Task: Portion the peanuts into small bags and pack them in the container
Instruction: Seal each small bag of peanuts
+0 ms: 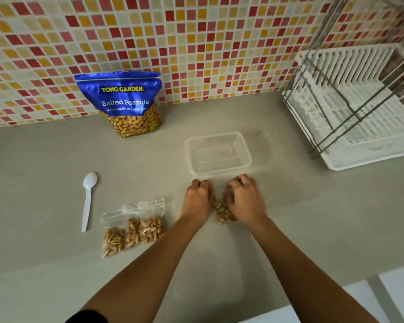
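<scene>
A small clear bag of peanuts (223,212) lies on the grey counter between my hands. My left hand (197,198) and my right hand (244,198) both pinch its top edge, fingers curled down over it. Just beyond them stands an empty clear plastic container (217,153). Three filled small bags (132,227) lie side by side to the left. A blue Salted Peanuts pouch (124,102) stands upright against the tiled wall. A white plastic spoon (88,200) lies at the left.
A white dish rack with a metal wire frame (357,106) occupies the back right corner. The mosaic tile wall (196,43) closes the back. The counter's front edge (336,273) drops off at the lower right.
</scene>
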`<state>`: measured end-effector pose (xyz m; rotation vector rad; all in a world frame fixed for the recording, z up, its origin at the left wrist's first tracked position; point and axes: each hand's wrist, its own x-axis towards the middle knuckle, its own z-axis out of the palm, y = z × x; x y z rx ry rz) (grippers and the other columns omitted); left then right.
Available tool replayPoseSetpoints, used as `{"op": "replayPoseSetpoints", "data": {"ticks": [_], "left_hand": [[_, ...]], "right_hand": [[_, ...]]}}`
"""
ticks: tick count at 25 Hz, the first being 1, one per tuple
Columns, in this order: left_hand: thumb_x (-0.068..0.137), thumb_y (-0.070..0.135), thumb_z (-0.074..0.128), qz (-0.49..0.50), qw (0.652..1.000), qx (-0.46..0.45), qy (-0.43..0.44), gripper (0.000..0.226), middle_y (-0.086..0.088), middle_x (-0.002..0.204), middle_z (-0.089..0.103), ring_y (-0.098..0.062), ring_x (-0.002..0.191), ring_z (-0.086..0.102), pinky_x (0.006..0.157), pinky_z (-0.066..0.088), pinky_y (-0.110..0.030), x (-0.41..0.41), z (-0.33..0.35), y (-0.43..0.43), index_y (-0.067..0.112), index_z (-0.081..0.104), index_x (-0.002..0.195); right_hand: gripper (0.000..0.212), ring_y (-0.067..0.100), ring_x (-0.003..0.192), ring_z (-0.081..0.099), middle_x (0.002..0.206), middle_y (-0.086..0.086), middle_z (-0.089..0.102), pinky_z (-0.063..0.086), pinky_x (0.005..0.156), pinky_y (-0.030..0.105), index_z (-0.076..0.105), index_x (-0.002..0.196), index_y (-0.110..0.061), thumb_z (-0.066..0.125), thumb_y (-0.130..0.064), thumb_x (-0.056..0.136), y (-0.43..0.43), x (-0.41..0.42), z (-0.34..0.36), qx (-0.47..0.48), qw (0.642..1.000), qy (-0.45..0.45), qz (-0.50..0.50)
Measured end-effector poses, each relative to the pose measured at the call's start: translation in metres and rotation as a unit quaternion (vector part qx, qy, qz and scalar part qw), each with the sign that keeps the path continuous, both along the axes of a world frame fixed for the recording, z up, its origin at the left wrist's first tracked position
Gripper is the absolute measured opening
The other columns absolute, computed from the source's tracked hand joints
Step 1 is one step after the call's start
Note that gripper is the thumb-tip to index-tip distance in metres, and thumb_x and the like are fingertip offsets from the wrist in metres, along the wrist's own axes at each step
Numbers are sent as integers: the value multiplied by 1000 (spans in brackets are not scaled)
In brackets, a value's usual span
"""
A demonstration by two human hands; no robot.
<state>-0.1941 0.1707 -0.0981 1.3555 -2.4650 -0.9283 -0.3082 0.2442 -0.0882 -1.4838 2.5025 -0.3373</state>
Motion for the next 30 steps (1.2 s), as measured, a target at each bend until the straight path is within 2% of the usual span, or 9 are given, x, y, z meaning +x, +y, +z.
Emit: {"op": "replayPoseSetpoints", "data": {"ticks": [2, 4, 6, 9, 12, 15, 18, 24, 30], "left_hand": [[86, 10, 55, 1, 999, 6, 33, 14, -19, 99, 63, -36, 91, 60, 78, 44, -36, 5, 3, 2, 2, 62, 95], [86, 11, 58, 11, 997, 27, 70, 9, -16, 88, 68, -33, 82, 63, 71, 43, -31, 14, 8, 4, 3, 60, 91], [86, 12, 62, 45, 988, 74, 129, 6, -12, 79, 70, -27, 73, 65, 66, 44, -25, 27, 12, 5, 7, 58, 86], [86, 5, 62, 98, 941, 210, 247, 17, -9, 77, 70, -20, 73, 67, 74, 57, -33, 48, 29, 4, 16, 54, 76], [84, 2, 63, 99, 913, 263, 296, 12, -7, 75, 68, -14, 69, 66, 69, 58, -26, 73, 59, 0, 13, 60, 82], [84, 8, 66, 42, 930, 239, 275, 8, -2, 75, 68, -8, 66, 67, 66, 56, -19, 92, 89, -8, 11, 67, 92], [83, 22, 68, -41, 978, 95, 184, 9, 6, 80, 70, -5, 72, 64, 67, 48, -15, 99, 105, -13, 18, 70, 90], [87, 18, 62, -43, 987, -56, 141, 8, 1, 79, 62, -11, 71, 53, 60, 34, -10, 96, 114, -3, 11, 66, 86], [89, 18, 58, -31, 990, -78, 111, 9, 4, 82, 58, -12, 77, 52, 64, 35, -13, 116, 104, 2, 11, 63, 87]], "right_hand": [[30, 32, 111, 45, 120, 13, 50, 41, 92, 37, 60, 112, -9, 55, -23, 85, 1, 1, 0, 13, 1000, 3, 15], [23, 30, 107, 49, 113, 11, 56, 42, 89, 35, 62, 104, -10, 56, -19, 84, 2, 4, 0, -14, 999, -17, 30], [7, 22, 94, 59, 97, 6, 65, 45, 80, 24, 62, 90, -14, 60, -14, 84, 4, 11, 3, -85, 987, -139, -13], [14, -1, 78, 64, 86, -3, 68, 44, 73, 9, 59, 85, -26, 65, -13, 84, 9, 27, 13, -166, 902, -385, -101], [20, -2, 78, 65, 81, -13, 71, 48, 75, 15, 65, 84, -33, 65, -13, 84, 10, 47, 28, -229, 860, -446, -94], [17, 3, 76, 65, 77, -17, 71, 51, 73, 19, 67, 80, -36, 66, -19, 84, 7, 66, 48, -279, 852, -434, -84], [21, 5, 74, 66, 76, -15, 71, 52, 72, 22, 65, 76, -39, 66, -19, 84, 3, 78, 65, -284, 873, -395, -44], [7, 3, 68, 62, 72, -17, 64, 48, 60, 25, 66, 81, -29, 65, -24, 84, 4, 94, 85, -268, 931, -245, -41], [8, 7, 68, 62, 71, -14, 64, 50, 62, 31, 65, 77, -28, 65, -24, 83, 8, 96, 80, -250, 940, -223, -58]]}}
